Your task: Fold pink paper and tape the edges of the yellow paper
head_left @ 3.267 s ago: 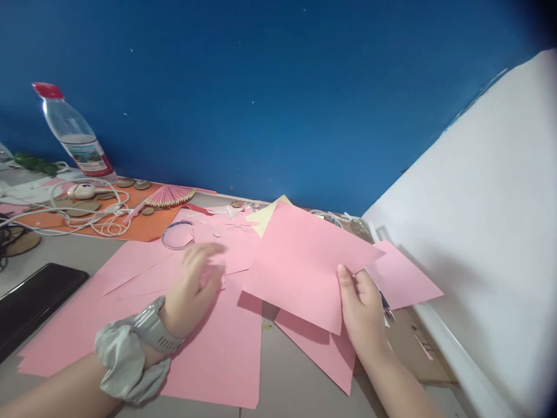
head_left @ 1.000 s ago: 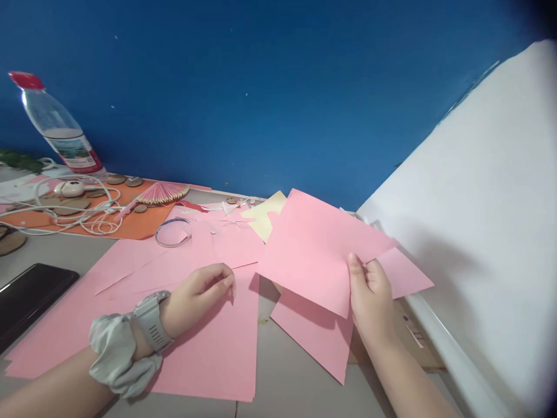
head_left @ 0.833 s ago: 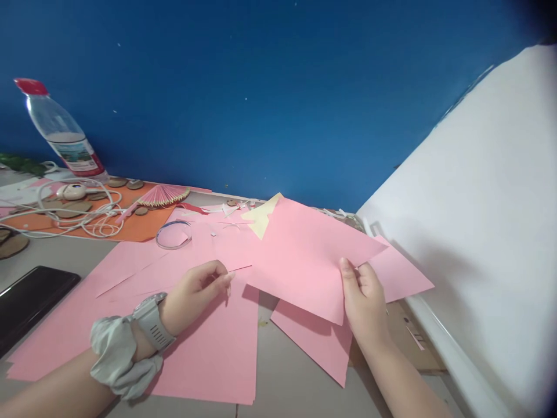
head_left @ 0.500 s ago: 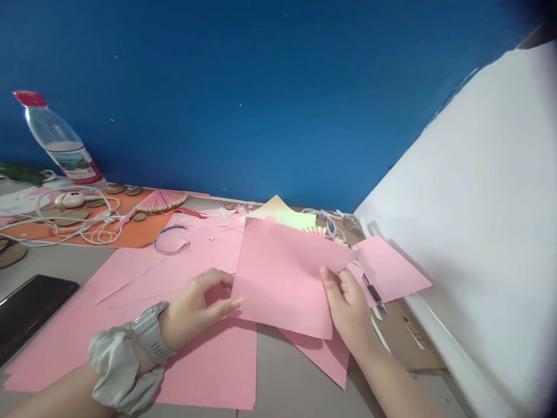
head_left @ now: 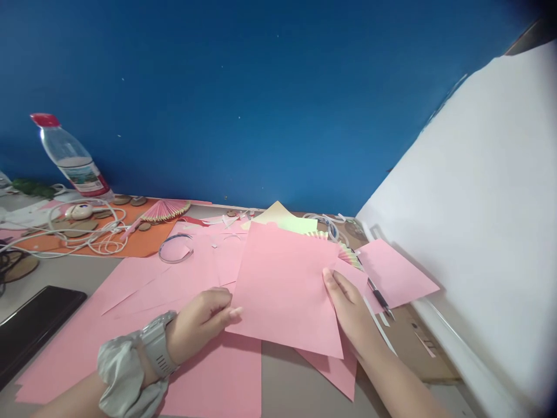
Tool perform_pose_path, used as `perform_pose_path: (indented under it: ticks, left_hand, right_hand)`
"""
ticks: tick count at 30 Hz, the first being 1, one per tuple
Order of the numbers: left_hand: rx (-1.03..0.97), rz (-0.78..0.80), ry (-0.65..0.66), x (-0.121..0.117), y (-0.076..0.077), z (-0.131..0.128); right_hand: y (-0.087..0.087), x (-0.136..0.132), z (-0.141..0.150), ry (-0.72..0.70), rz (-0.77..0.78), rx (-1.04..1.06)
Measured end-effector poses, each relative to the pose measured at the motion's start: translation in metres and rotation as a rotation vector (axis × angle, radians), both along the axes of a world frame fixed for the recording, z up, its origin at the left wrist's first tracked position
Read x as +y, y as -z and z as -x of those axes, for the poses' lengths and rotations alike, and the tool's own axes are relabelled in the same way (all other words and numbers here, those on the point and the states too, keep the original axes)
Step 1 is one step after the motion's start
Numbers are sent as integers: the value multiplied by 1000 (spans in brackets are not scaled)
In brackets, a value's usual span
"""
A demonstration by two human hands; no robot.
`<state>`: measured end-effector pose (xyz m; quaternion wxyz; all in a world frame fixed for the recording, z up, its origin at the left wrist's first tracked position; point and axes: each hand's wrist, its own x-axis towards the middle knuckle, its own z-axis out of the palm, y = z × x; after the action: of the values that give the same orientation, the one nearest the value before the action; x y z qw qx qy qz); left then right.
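Observation:
A sheet of pink paper (head_left: 287, 290) is held up above the desk between my two hands. My right hand (head_left: 350, 307) pinches its right edge, thumb in front and fingers behind. At the lower left edge, my left hand (head_left: 202, 325) has its thumb over the sheet and its fingers curled behind, closed on the paper. A grey watch and a grey scrunchie (head_left: 130, 374) are on my left wrist. Beneath the held sheet lie more pink sheets (head_left: 213, 377), one partly hidden under its lower right corner.
A black phone (head_left: 41, 325) lies at the left. Behind it are tangled white cables (head_left: 107, 247), a pink folded fan (head_left: 165, 212) and a tilted-looking water bottle (head_left: 80, 165). A pen (head_left: 380, 299) and a pink square (head_left: 398, 273) lie right, beside the white wall (head_left: 487, 209). A tape ring (head_left: 175, 248) rests on paper.
My left thumb and fingers have closed on the sheet's left edge. The sheet's upper right corner, which stuck out to the right, is now straighter. The view has shifted slightly.

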<state>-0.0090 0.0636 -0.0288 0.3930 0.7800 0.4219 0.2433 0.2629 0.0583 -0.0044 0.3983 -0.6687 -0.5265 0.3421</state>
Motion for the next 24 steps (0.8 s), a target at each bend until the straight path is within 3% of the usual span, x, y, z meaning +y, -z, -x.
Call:
perform_pose_path:
  ticks: [5, 11, 18, 20, 24]
  left_hand:
    - [-58, 38, 2, -2, -3, 0]
    - [-175, 72, -73, -3, -1, 3]
    - [-316, 23, -480, 8, -2, 5]
    - [-271, 49, -468, 11, -2, 5]
    - [-140, 64, -350, 9, -1, 3]
  right_hand:
    - [1, 1, -1, 16, -30, -51]
    - [1, -2, -2, -76, 2, -41]
    - [3, -9, 2, -421, 130, -19]
    - [3, -11, 3, -466, 120, -53]
    - [0, -13, 3, -373, 8, -134]
